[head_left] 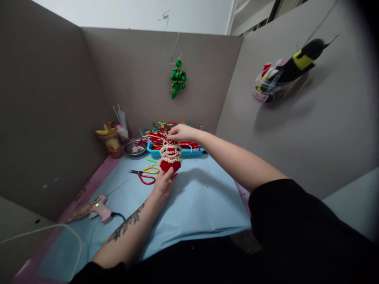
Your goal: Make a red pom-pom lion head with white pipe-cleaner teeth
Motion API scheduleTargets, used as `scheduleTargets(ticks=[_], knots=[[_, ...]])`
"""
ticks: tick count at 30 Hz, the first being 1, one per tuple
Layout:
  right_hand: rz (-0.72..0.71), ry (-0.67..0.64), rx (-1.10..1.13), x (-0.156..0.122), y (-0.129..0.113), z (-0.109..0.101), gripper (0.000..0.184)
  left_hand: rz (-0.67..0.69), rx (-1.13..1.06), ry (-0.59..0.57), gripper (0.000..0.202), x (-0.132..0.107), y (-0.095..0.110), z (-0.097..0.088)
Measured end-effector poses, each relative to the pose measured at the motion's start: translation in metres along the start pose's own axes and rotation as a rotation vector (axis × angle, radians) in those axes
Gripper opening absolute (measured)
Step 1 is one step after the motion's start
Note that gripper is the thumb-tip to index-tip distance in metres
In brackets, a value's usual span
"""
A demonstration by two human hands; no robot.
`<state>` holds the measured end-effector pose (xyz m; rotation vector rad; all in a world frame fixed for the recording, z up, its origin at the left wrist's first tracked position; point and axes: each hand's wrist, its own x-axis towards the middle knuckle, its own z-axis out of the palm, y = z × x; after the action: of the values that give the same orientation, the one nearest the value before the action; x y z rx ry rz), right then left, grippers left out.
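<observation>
1. The cream-and-red chenille-stem figure (171, 152), with a toothy face, is held up just in front of the blue plastic tray (156, 153), overlapping its front rim in view.
2. The left hand (164, 183) grasps the figure's red base, thumb pressed on its front; the fingers behind are partly hidden. This grip seems best firm but light, since fuzzy stems crush easily.
3. The right hand (181, 133) reaches toward the tray, fingertips pinching the figure's crown; which strand they hold is too small to tell. Small, gentle adjustments there, with the base steadied, would probably avoid bending the face.
4. Loose chenille stems (191, 146) bristle above the tray's rim and could snag the right fingers; drawing the work nearer than the tray would likely help.
5. Left and forward of the tray lie the open scissors (145, 174); nearer the body is the pink glue gun (103, 209), its light green. It may be hot, so the left forearm needs care.
6. Right and forward of the tray, the blue sheet (210, 201) offers the widest bare room, ending at its creased near edge.
7. The back partition (204, 71) rises behind the tray, limiting reach.
</observation>
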<state>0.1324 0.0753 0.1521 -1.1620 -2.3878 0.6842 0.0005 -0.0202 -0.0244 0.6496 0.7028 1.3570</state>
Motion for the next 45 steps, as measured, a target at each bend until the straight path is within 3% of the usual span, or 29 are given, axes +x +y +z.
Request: scheduleTargets(ticks=[11, 18, 26, 33, 38, 45], knots=[[-0.053, -0.037, 0.04, 0.0, 0.004, 0.0, 0.019, -0.003, 0.007, 0.022, 0.045, 0.0, 0.001, 0.002], [-0.059, 0.016, 0.116, -0.003, 0.013, 0.002, 0.017, -0.027, 0.016, 0.023, 0.048, 0.002, -0.001, -0.001], [-0.016, 0.088, 0.134, -0.016, 0.03, -0.012, 0.021, -0.09, 0.014, 0.041, 0.045, 0.005, -0.004, -0.004], [0.105, 0.076, 0.09, -0.04, 0.082, -0.018, 0.02, -0.096, 0.004, 0.096, 0.039, 0.011, -0.004, -0.01], [0.279, -0.035, 0.125, -0.065, 0.129, -0.011, 0.016, -0.117, -0.013, 0.088, 0.038, 0.014, -0.006, -0.011], [0.454, -0.011, 0.17, -0.086, 0.179, -0.001, 0.01, -0.216, -0.063, 0.139, 0.023, 0.019, -0.008, -0.015]])
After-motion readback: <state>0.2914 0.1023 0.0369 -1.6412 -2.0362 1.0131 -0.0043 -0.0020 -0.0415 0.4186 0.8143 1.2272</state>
